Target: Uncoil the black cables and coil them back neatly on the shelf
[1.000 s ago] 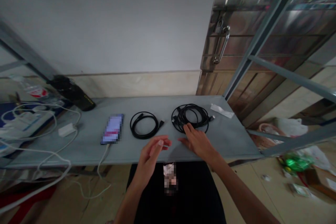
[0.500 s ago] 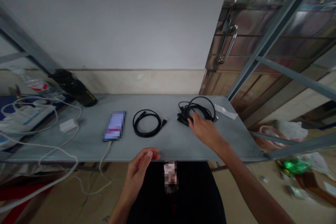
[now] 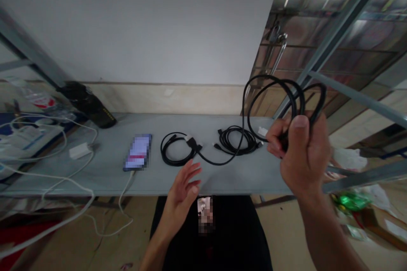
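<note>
My right hand point(image 3: 300, 148) is closed around a looped black cable point(image 3: 273, 78), lifted above the right side of the table. One length of it hangs down to the left and ends in a black plug point(image 3: 191, 143) over a coiled black cable point(image 3: 178, 162). Another black cable coil point(image 3: 237, 151) lies on the table, below and left of my right hand. My left hand point(image 3: 184, 188) is open with fingers apart at the front edge, near the left coil and holding nothing.
The grey table point(image 3: 152, 182) stands against a wall. On its left are a phone point(image 3: 138, 151) with a white charging cord, a white adapter point(image 3: 80, 150), a black bottle point(image 3: 87, 105) and a power strip point(image 3: 28, 142). Metal posts point(image 3: 330, 42) rise at the right.
My right hand has picked one black cable off the right pile and raised it up and right, its plug end trailing left. My left hand has moved slightly up and its fingers have spread.
</note>
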Available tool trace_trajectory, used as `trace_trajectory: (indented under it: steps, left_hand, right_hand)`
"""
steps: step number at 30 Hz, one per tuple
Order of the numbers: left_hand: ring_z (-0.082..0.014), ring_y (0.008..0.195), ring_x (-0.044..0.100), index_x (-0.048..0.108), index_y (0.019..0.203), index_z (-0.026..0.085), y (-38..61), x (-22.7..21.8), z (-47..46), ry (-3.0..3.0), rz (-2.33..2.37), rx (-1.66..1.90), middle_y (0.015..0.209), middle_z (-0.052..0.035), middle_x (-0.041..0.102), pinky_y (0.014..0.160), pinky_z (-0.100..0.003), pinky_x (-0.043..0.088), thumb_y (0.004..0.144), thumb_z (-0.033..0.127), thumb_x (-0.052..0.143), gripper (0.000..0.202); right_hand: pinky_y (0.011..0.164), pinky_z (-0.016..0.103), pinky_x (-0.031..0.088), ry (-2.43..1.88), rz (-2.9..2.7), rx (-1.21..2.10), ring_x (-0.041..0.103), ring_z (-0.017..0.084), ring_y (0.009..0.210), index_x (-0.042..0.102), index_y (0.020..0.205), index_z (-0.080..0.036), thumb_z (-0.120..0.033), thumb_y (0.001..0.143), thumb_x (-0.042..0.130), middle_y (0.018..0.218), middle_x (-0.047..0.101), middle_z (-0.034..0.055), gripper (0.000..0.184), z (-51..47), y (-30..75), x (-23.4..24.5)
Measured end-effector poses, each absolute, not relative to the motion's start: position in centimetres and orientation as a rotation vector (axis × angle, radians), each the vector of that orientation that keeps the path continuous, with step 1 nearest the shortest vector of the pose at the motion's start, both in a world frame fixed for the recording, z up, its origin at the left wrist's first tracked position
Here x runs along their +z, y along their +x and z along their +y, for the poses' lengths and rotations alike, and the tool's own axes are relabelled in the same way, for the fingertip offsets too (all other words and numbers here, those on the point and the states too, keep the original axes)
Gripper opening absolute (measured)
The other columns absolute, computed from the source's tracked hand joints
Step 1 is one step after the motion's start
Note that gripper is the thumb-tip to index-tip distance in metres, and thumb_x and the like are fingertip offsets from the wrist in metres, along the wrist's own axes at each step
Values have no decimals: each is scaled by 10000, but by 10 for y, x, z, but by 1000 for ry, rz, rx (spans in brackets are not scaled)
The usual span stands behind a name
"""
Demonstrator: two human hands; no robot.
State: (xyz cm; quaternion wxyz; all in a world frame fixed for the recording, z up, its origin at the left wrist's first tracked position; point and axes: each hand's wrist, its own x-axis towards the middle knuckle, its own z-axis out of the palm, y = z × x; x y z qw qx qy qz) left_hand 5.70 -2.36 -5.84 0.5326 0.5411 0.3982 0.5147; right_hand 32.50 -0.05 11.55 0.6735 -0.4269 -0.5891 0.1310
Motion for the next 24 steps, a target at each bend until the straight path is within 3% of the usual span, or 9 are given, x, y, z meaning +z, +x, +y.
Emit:
trace_trajectory:
  steps: [3, 7, 10, 13, 15, 17, 20, 24]
  left_hand:
    - [-381, 1526, 614, 505, 1691, 322, 71, -48, -30, 1251, 892, 1279, 1686, -182, 597, 1177, -554, 589, 1043, 597, 753, 746]
    - [-351, 1416, 707, 673, 1564, 267, 83, -26, -47, 1166, 919, 1147, 1528, -164, 734, 1208, -535, 568, 1137, 551, 611, 517]
    - [-346, 1345, 751, 760, 1473, 239, 86, -22, -52, 1020, 912, 1109, 1450, -150, 785, 1234, -522, 549, 1124, 587, 622, 512]
    - [-359, 1376, 736, 829, 1361, 235, 86, -22, -45, 812, 849, 1212, 1456, -135, 787, 1234, -495, 552, 1042, 578, 758, 474]
    - [-369, 1383, 733, 860, 1287, 223, 85, -20, -38, 703, 807, 1256, 1419, -143, 805, 1221, -485, 563, 988, 538, 833, 435]
    - [-384, 1353, 749, 874, 1222, 197, 81, -15, -33, 618, 791, 1270, 1353, -162, 828, 1202, -504, 579, 963, 496, 865, 396]
    - [-395, 1236, 800, 868, 1183, 182, 67, -10, -28, 510, 798, 1264, 1248, -161, 852, 1134, -548, 627, 942, 483, 889, 386]
    - [-338, 1111, 831, 838, 1256, 211, 36, -9, -24, 415, 839, 1271, 1213, -124, 852, 974, -466, 700, 943, 424, 880, 381]
  right_hand:
    - [492, 294, 330, -958, -1323, 422, 415, 132, 508, 405, 983, -298, -506, 1224, 429, 659, 475, -91, 319, -12, 309, 97]
    - [560, 283, 393, -1014, -1428, 577, 454, 131, 570, 392, 988, -287, -432, 1240, 376, 699, 464, -90, 291, -21, 291, 58]
    - [673, 304, 485, -1130, -1687, 699, 584, 154, 673, 442, 999, -274, -403, 1230, 393, 779, 579, -46, 269, -26, 282, 30]
    - [876, 366, 590, -1160, -2013, 810, 765, 243, 1011, 576, 1210, -245, -381, 1215, 447, 1080, 770, 70, 187, -30, 276, 13]
    - [1049, 415, 597, -1084, -2137, 867, 735, 288, 1295, 585, 1405, -240, -368, 1215, 455, 1345, 761, 126, 263, -31, 274, 10]
    - [1175, 424, 553, -1021, -2158, 931, 667, 276, 1429, 590, 1480, -251, -345, 1221, 442, 1475, 709, 124, 312, -30, 277, 10]
    - [1174, 388, 545, -1043, -2029, 947, 709, 226, 1319, 673, 1370, -262, -344, 1227, 435, 1364, 743, 82, 289, -25, 293, 10]
    - [858, 323, 619, -1215, -1656, 809, 765, 187, 888, 727, 1060, -232, -506, 1219, 433, 975, 787, 47, 433, -13, 336, -1]
